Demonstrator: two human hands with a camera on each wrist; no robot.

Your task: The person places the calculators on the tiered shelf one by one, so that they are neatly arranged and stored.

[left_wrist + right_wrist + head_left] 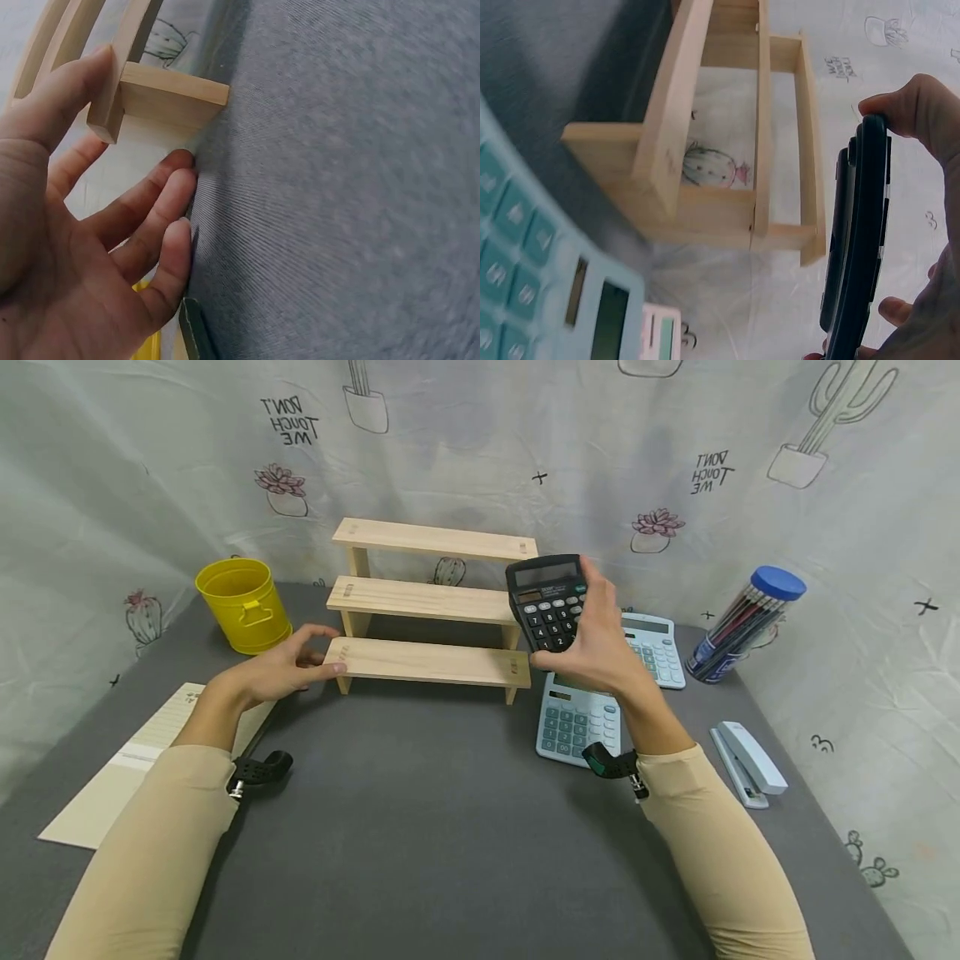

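A three-tier wooden shelf rack [431, 662] stands on the grey table. My left hand [277, 668] pinches the left end of its lowest plank between thumb [86, 79] and index finger; the other fingers are loosely bent beside it. My right hand [603, 639] grips a black calculator [547, 602] by its edges, thumb at one side and fingers at the other. The calculator is raised at the rack's right end, keys facing me. In the right wrist view the calculator [859, 232] shows edge-on, apart from the planks. Below the right hand lies a light-blue calculator [577, 727].
Another light-blue calculator [667, 656] lies behind the right hand. Further right are a clear pen tub [723, 647] with a blue lid and a white stapler [742, 764]. At left stand a yellow bucket [251, 614] and an open notebook [97, 802], partly under the left arm.
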